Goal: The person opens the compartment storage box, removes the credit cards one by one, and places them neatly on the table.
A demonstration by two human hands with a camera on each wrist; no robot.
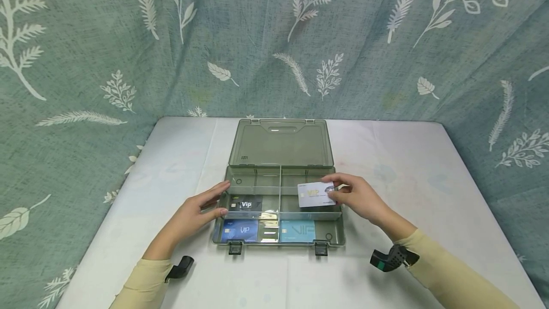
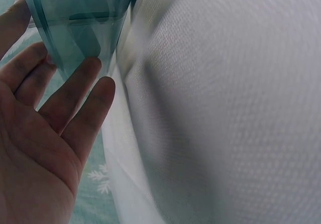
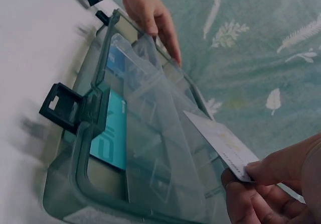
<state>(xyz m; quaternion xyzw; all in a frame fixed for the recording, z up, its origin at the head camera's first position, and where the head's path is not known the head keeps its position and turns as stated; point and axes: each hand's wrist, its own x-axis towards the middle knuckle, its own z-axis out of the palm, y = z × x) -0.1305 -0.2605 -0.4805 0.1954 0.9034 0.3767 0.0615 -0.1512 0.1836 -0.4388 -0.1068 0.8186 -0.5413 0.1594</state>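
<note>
A translucent grey-green compartment box (image 1: 279, 243) lies with its lid raised at the back. My right hand (image 1: 358, 197) pinches a white VIP card (image 1: 313, 194) by its right end, between thumb and fingers, above the right middle compartment. In the right wrist view the white card (image 3: 220, 142) is tilted over the box. Along the box's left wall, my left hand (image 1: 193, 216) rests its extended fingers and thumb at the rim. A black Vip card (image 1: 246, 203) lies in the left middle compartment. In the front row are a blue VIP card (image 1: 240, 230) and a light-blue VIP card (image 1: 297, 231).
The open lid (image 1: 280, 142) stretches behind the box. Two dark latches (image 1: 235, 247) stick out at the front edge. A white cloth (image 1: 386, 166) covers the table. Behind it hangs a green leaf-patterned curtain (image 1: 257, 61). Each wrist bears a black device (image 1: 390, 258).
</note>
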